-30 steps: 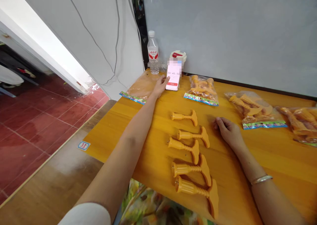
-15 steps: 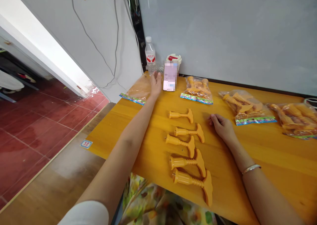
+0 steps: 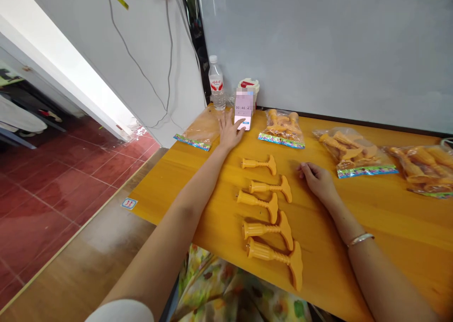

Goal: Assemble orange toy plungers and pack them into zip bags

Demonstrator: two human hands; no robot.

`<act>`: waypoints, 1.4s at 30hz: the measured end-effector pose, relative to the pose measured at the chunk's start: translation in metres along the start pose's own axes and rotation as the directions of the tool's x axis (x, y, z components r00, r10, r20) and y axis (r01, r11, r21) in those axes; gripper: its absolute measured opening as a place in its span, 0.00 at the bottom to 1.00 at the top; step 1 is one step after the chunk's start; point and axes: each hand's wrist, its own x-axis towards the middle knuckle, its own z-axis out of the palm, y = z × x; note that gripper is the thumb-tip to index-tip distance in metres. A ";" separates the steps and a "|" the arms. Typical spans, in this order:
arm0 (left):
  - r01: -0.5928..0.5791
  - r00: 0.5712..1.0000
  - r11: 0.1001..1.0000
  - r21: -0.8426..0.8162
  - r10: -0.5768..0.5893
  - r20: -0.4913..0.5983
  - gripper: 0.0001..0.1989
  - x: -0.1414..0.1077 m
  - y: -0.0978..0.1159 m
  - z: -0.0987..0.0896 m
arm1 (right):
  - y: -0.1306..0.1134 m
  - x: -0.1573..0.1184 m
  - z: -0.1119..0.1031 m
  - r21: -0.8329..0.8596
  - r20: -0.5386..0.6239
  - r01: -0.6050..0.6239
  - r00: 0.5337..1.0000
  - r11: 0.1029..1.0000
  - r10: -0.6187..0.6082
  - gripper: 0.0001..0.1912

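My left hand has its fingers spread, and one fingertip rests on the lower screen of a phone showing a timer, which stands upright at the back of the wooden table. My right hand lies on the table with loosely curled fingers, holding nothing. It is just right of a row of several orange plastic T-shaped parts, the nearest being. Behind it lie zip bags filled with more orange parts. A flat clear bag lies left of my left hand.
A water bottle and a white container with a red top stand behind the phone against the grey wall. The table's left edge drops to a brown and red tiled floor. Floral cloth shows below the near edge.
My left hand has come down from beside the phone, and a fingertip now touches its screen. My right hand and the orange parts stay put; the view has shifted only slightly.
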 end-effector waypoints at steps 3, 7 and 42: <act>0.026 0.999 0.999 0.027 -0.027 0.024 0.19 -0.003 0.001 -0.003 | 0.000 0.000 0.000 -0.008 -0.005 -0.002 1.000 1.000 0.002 0.28; 0.042 0.997 0.998 0.047 -0.045 0.057 0.20 -0.007 0.004 -0.007 | 0.000 0.000 0.000 -0.004 -0.006 -0.007 1.000 1.000 0.007 0.28; 0.132 0.991 0.985 -0.115 -0.134 -0.007 0.29 -0.006 -0.008 -0.003 | -0.002 -0.001 -0.001 -0.007 0.005 -0.018 1.000 1.000 0.018 0.27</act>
